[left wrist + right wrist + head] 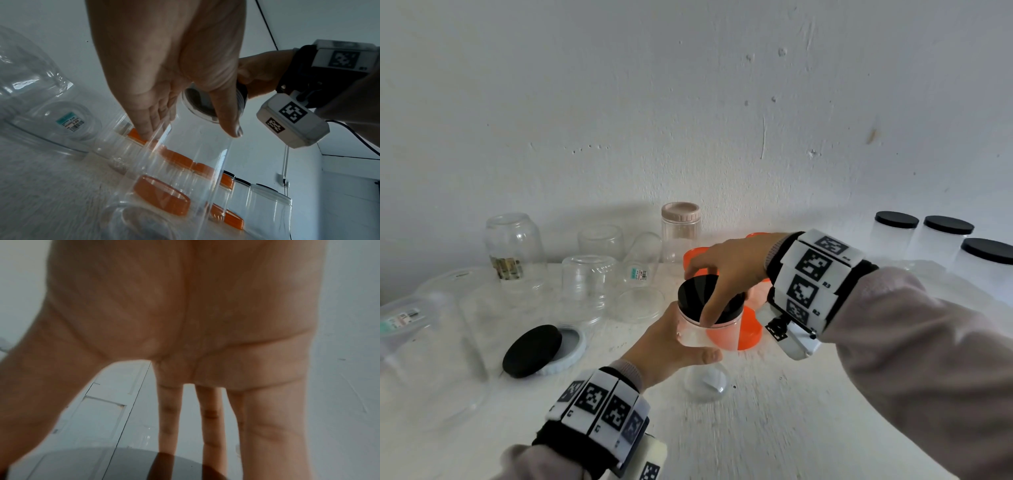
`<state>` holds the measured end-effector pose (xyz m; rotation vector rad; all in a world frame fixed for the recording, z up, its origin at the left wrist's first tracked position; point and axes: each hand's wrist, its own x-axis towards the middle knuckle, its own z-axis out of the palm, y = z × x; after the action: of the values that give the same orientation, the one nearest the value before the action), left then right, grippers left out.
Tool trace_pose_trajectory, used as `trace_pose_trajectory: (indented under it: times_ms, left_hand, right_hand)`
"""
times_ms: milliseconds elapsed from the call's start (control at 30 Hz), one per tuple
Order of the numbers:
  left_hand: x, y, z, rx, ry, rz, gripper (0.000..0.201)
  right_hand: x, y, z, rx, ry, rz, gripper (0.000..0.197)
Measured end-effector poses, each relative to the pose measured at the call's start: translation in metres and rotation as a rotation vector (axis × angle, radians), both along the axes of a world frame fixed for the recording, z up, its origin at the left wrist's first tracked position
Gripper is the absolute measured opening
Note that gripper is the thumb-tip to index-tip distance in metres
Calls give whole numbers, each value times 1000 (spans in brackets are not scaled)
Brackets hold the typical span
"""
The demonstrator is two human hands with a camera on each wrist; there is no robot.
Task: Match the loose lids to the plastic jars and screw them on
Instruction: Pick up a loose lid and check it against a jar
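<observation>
A clear plastic jar is held a little above the white table, tilted, with my left hand wrapped round its body. A black lid sits on its mouth, and my right hand grips the lid's rim from above with thumb and fingers spread. In the left wrist view the clear jar runs down from my left hand, the black lid shows at its top, and my right hand holds it. The right wrist view shows my right hand over the glossy black lid.
Orange lids lie behind the jar. A loose black lid leans on a pale blue lid at left. Upturned clear jars and a pink-lidded jar stand at the back. Three black-lidded jars stand at right.
</observation>
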<state>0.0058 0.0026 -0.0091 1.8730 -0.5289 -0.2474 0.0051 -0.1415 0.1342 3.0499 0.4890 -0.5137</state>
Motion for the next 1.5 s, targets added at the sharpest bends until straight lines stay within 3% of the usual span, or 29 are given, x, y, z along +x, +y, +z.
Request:
trace_pose_trajectory:
  times_ms: [67, 200, 367, 500, 933, 1100, 1367, 1500]
  left_hand:
    - [0, 0, 0, 7, -1, -1, 90]
    - [1, 1, -1, 37, 2, 25, 89]
    - [1, 0, 0, 19, 16, 0, 88]
    - [0, -1, 0, 15, 13, 13, 82]
    - [3, -1, -2, 43, -11, 12, 91]
    - [1, -6, -7, 52, -99, 125, 84]
    - [0, -5, -4, 50, -68, 84, 85]
    - [0, -6, -4, 41, -69, 88, 80]
  right_hand:
    - [0, 2, -4, -29, -52, -29, 69]
    - [-1, 4, -9, -57, -100, -85, 79]
    - [0, 3, -1, -68, 23, -15, 91]
    - [2, 3, 0, -92, 23, 26, 82]
    - [4, 1, -7, -37, -97, 19, 72]
    - [0, 2, -19, -46, -242, -33, 74]
    - [2, -2, -11, 2, -24, -18, 89]
    - [5, -4, -7, 20, -3, 29, 79]
